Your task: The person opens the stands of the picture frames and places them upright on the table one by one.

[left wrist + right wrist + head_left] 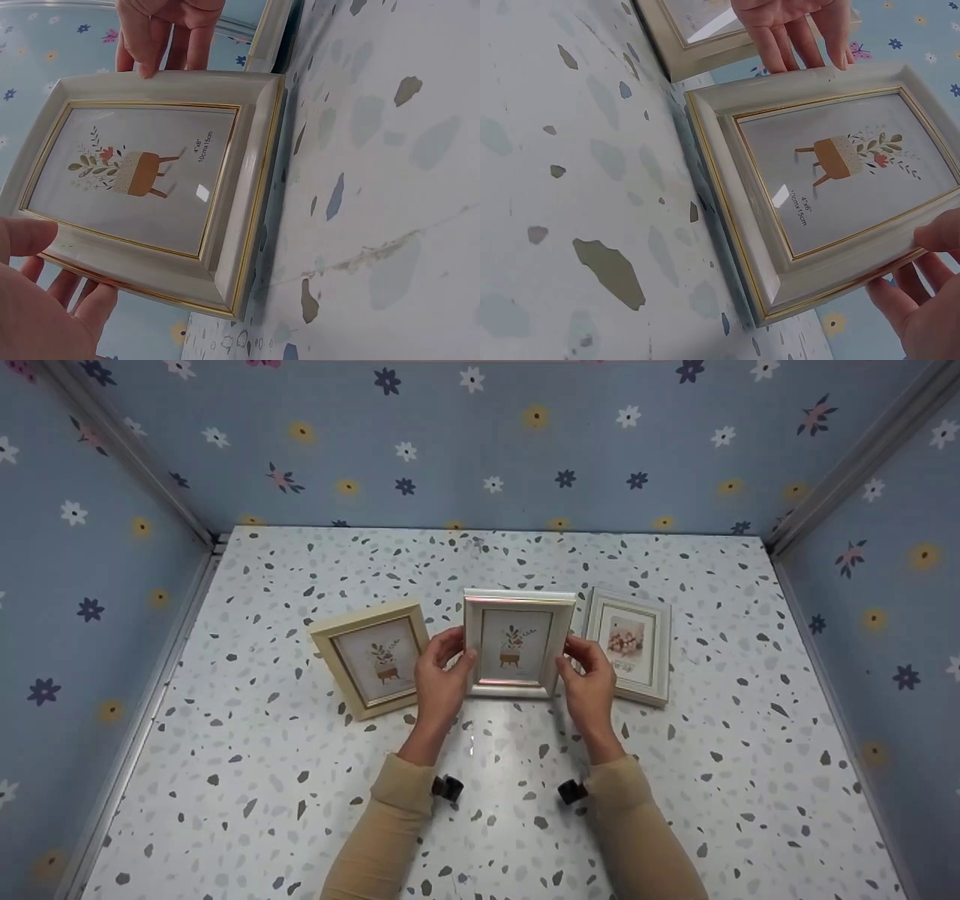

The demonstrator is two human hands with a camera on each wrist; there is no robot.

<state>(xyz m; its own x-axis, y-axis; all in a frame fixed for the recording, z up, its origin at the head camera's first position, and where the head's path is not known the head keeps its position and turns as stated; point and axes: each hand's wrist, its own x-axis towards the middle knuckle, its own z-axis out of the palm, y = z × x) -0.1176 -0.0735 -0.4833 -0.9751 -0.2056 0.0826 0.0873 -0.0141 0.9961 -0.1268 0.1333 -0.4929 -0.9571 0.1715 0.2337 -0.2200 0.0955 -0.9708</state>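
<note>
Between both hands a silvery-white picture frame [516,645] with a thin gold inner line is held by its two side edges. It leans back a little, and its lower edge is at or just above the tabletop. My left hand [441,675] pinches the left edge, thumb in front and fingers toward the back. On the opposite edge my right hand [589,682] has the same kind of grip. Behind its glass is a print of a potted plant [131,169] marked 4"x6". The frame's back is hidden.
To the left stands a cream-gold frame [346,675], tilted, with a similar plant print. A white frame [660,660] with a pink flower picture is at the right. Floral blue panels [480,450] enclose the speckled tabletop [510,825] at back and sides.
</note>
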